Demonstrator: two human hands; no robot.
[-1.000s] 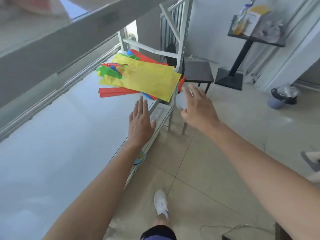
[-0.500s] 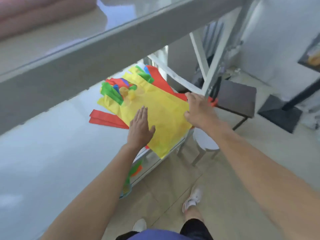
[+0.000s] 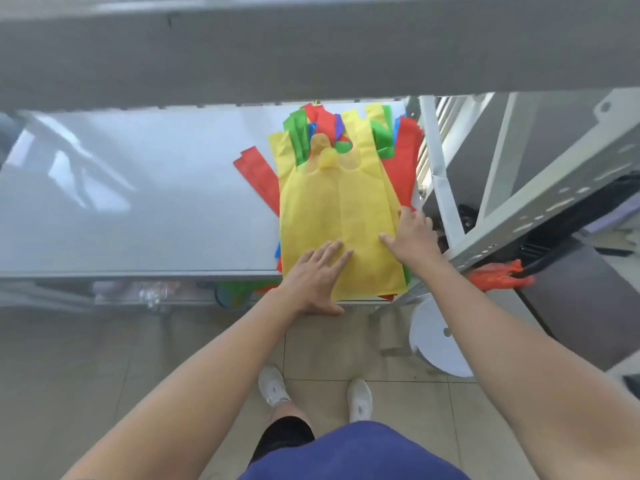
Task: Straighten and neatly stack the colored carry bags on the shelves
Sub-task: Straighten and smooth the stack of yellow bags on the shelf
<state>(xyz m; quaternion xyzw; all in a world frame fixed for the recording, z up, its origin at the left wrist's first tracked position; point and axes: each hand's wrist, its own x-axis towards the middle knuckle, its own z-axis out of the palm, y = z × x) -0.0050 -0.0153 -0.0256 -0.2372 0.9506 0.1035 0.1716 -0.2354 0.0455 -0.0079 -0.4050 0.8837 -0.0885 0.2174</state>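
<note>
A loose pile of carry bags lies at the right end of a glossy white shelf (image 3: 138, 202). A yellow bag (image 3: 339, 209) is on top, its near edge hanging slightly over the shelf front. Red bags (image 3: 258, 174), green handles (image 3: 298, 136) and blue edges stick out crookedly beneath it. My left hand (image 3: 317, 275) lies flat, fingers spread, on the yellow bag's near left corner. My right hand (image 3: 410, 237) presses on the bag's right edge, fingers apart, thumb on the fabric. Neither hand is seen gripping a bag.
A grey upper shelf (image 3: 311, 46) overhangs the top of the view. White metal uprights (image 3: 436, 174) stand right of the pile. A white round stool (image 3: 440, 341) and an orange bag (image 3: 498, 277) are at the right. More items sit on a lower shelf (image 3: 235, 292).
My view has swung to face the shelf squarely. Both hands went from hovering short of the pile to resting on the yellow bag, which now lies lengthwise toward me.
</note>
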